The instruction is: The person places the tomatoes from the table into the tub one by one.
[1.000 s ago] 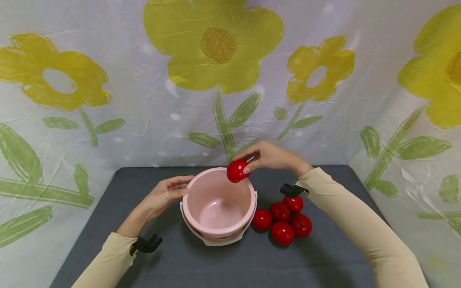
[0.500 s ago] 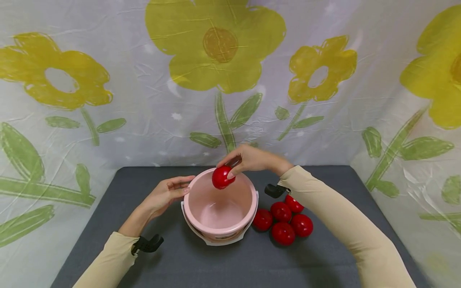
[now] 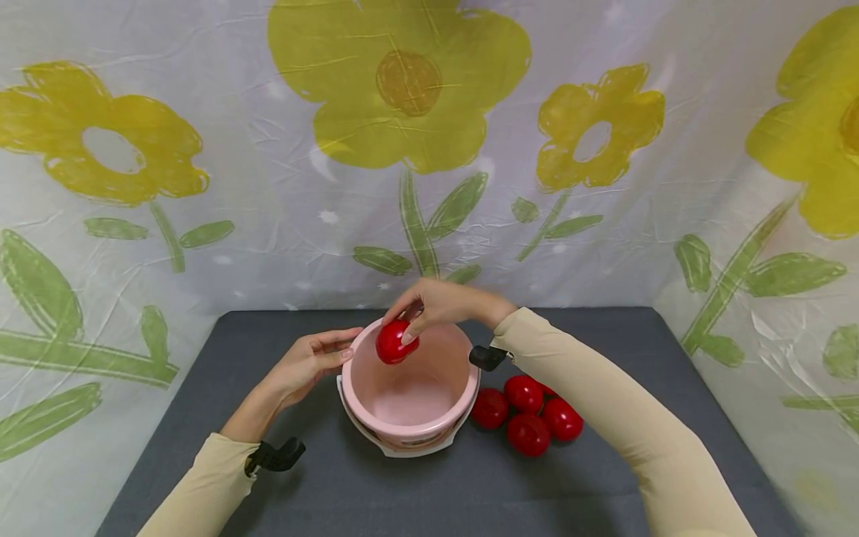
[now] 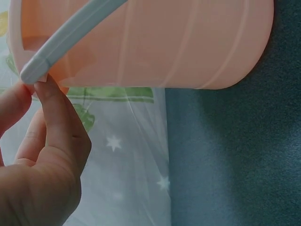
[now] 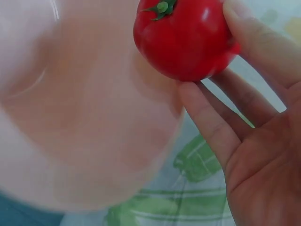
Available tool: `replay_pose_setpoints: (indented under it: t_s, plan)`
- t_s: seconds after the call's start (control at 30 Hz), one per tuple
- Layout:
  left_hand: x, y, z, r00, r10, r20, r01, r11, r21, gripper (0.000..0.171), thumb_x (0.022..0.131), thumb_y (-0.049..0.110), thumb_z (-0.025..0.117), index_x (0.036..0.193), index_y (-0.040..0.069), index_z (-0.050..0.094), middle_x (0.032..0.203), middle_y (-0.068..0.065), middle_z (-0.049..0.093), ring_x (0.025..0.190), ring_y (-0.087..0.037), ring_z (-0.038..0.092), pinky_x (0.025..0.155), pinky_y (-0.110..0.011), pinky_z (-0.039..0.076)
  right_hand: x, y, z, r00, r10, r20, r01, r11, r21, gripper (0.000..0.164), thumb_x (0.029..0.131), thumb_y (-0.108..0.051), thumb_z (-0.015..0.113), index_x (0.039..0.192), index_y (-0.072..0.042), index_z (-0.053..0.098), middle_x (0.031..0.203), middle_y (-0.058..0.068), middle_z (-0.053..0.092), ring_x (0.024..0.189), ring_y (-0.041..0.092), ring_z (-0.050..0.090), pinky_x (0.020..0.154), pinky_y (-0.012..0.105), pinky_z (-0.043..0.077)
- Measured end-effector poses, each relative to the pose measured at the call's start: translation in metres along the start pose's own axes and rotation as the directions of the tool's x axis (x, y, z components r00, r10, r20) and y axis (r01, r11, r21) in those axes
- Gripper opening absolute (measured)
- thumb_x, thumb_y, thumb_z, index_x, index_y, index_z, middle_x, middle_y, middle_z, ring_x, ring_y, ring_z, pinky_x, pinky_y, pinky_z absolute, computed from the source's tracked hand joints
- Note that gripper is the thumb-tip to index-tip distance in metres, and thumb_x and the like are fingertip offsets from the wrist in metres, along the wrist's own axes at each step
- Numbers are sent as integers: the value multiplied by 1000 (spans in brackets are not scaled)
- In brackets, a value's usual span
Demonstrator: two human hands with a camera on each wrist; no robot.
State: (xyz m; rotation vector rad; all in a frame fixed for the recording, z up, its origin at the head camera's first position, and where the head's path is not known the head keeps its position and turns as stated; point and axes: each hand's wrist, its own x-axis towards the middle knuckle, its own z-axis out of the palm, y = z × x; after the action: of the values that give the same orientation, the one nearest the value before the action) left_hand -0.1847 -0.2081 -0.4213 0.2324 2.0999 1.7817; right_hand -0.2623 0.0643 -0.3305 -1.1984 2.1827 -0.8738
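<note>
Above the back rim of the bucket (image 3: 403, 431), the right hand (image 3: 439, 302) arches with its fingers angled down and leftward, thumb and fingertips pinching a tomato (image 3: 392, 347). The left hand (image 3: 310, 367) grips the rim at the left between thumb and fingers. Since a second ago, the tomato has travelled from the bucket's right side to its left and lower; the left hand has stayed put. The tomato shows within the mouth, near the left hand's fingertips. The other tomatoes (image 3: 527, 435) lie right of the bucket, beneath the right forearm.
</note>
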Motion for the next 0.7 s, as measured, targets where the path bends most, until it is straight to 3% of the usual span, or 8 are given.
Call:
replay_pose_setpoints:
  t_s: [0.43,0.7]
  plan:
    - [-1,0,1,1000,-7,-8,7,1000,-28,61,95,24,66,148,5,44,150,-16,49,113,-4,62,101,-34,54,18,-4,27,995,19,94,-22,999,29,37,88,-6,72,124,-11,70,119,4,72,104,17,67,88,23,57]
    - [-1,-1,0,1000,5,-7,-5,999,-37,60,95,24,66,148,4,45,148,-14,51,112,-2,63,98,-29,55,21,-2,38,994,22,104,-20,1000,-20,36,88,-7,73,123,-13,70,116,1,73,102,18,67,86,20,57]
